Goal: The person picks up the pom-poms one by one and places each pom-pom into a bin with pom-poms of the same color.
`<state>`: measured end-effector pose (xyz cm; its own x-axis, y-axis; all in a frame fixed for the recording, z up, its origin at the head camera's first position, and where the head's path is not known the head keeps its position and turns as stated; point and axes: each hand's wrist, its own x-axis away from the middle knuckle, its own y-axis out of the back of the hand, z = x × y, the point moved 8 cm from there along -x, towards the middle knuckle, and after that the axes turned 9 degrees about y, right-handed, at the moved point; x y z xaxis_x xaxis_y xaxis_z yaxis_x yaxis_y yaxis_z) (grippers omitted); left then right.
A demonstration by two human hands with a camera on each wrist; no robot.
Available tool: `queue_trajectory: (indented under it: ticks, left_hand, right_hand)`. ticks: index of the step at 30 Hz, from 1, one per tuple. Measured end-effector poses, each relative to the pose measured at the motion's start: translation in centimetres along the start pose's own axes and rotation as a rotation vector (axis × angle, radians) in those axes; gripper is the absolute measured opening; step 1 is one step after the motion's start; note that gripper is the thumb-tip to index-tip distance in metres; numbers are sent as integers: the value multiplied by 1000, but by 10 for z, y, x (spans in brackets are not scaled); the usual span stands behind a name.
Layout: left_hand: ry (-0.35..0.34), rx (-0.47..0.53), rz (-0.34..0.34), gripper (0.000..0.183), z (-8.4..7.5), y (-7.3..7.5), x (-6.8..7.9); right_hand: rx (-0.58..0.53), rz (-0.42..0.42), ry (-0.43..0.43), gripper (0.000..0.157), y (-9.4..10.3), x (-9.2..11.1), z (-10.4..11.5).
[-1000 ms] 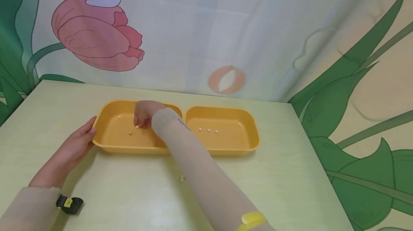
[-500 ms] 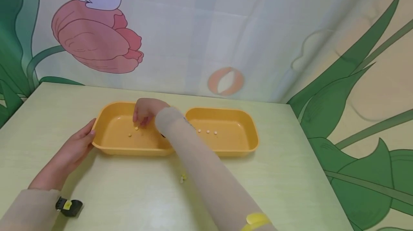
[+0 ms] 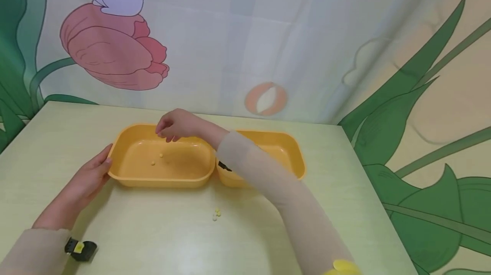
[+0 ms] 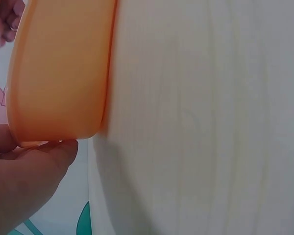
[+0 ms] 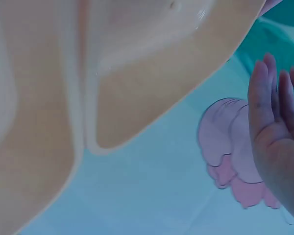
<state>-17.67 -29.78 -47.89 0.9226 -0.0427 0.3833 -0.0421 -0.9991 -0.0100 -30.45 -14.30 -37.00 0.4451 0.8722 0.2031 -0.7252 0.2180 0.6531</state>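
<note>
My left hand (image 3: pixel 89 177) holds the left end of the left yellow tray (image 3: pixel 165 183), thumb and fingers at its end wall (image 4: pixel 59 129). Two small yellowish balls (image 3: pixel 161 155) lie apart on that tray's floor. Above the tray's back rim hovers my right hand (image 3: pixel 178 124). In the right wrist view, the fingers of the right hand (image 5: pixel 277 127) look nearly straight, and nothing shows in them. A second yellow tray (image 3: pixel 284 140) stands just to the right, partly hidden behind my right sleeve; the small balls in it cannot be seen now.
A few tiny white and yellow pieces (image 3: pixel 217 212) lie on the pale table (image 3: pixel 161 228) in front of the trays. A printed curtain (image 3: pixel 199 44) hangs along the table's back edge. My right forearm (image 3: pixel 276 181) crosses over the right tray.
My right hand has lifted from the left tray's floor up toward its back rim, its fingers loosening. The forearm has swung right over the second tray. My left hand stays at the tray's end.
</note>
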Motion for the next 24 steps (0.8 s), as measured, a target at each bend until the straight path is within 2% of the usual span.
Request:
queue_trajectory:
  ticks: [5, 12, 19, 24]
  left_hand:
    - [-3, -8, -6, 68, 1, 1, 1]
    - [-11, -1, -1, 69, 1, 1, 1]
    - [-5, 4, -10, 69, 0, -1, 2]
    - [-8, -14, -10, 69, 0, -2, 2]
  right_hand:
    - [-73, -94, 47, 25, 3, 36, 4]
    - [-198, -119, 64, 24, -4, 89, -1]
    - [-146, -156, 93, 18, -19, 131, -13]
    - [-74, -174, 90, 17, -33, 154, -25]
